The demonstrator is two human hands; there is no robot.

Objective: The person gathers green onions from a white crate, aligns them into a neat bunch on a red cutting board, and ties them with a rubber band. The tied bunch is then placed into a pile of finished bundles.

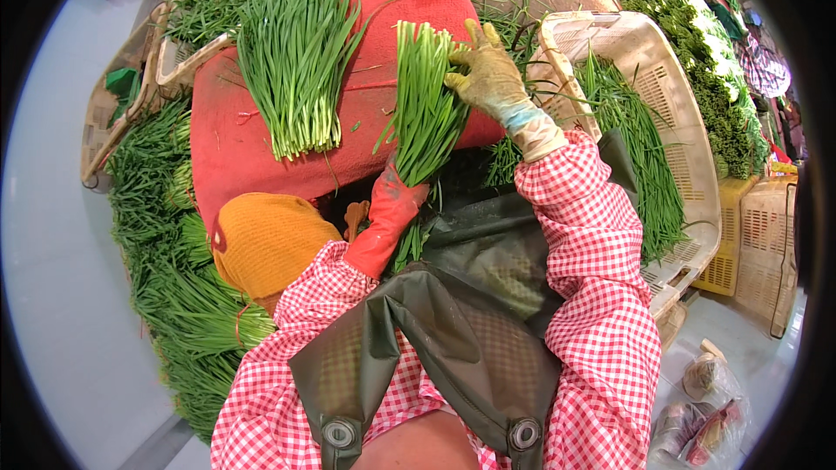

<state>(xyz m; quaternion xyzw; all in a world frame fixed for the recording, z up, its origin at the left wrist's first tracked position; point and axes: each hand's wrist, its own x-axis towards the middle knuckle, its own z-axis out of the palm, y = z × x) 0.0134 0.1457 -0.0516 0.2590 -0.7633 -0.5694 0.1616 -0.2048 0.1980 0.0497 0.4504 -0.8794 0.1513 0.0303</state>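
My left hand, in a red rubber glove, is shut around the leafy lower part of a bunch of garlic chives. The pale cut ends of that bunch point away from me. At its right side, near those ends, is my right hand in a soiled yellow glove, fingers spread and touching the stems. To the left, a second loose bundle of chives lies on a red cloth-covered surface, its pale ends towards me. Leaves hide part of my left fingers.
Chives fill a crate at the back left; tied bunches are piled at left. A white plastic crate at right holds more chives. An orange knit covering is by my left forearm. Bagged items lie on the floor.
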